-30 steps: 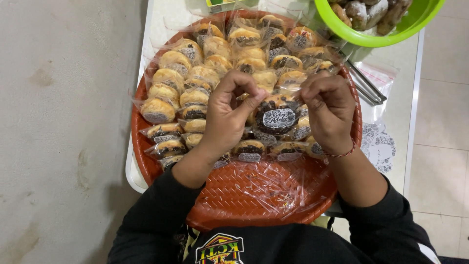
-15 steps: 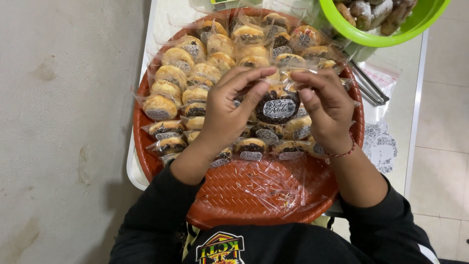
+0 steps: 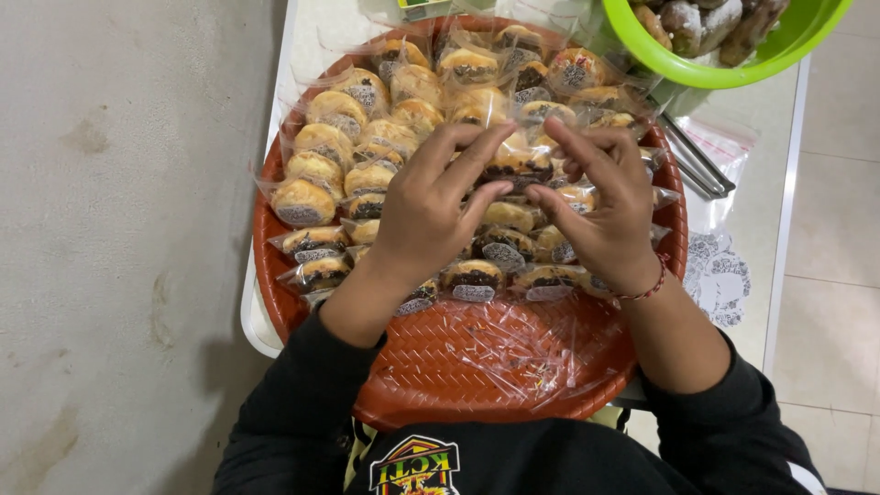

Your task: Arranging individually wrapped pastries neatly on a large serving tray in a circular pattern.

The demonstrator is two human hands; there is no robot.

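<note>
A round orange-red woven tray (image 3: 458, 367) carries rows of small round pastries, each in a clear plastic wrapper (image 3: 316, 174). Both my hands hover over the tray's middle. My left hand (image 3: 431, 211) and my right hand (image 3: 600, 206) pinch one wrapped pastry with a dark filling (image 3: 515, 170) between their fingertips, holding it just above the rows. A red string bracelet (image 3: 646, 289) circles my right wrist. Black sleeves cover both forearms.
A green bowl (image 3: 779, 55) with sugar-dusted pieces stands at the top right of the white table (image 3: 779, 183). Metal tongs (image 3: 698, 165) and a clear plastic bag (image 3: 724, 275) lie right of the tray. Grey concrete floor spreads to the left.
The wrapped dark pastry has been lifted and carried farther up the tray between both hands; the fingers have closed in around it.
</note>
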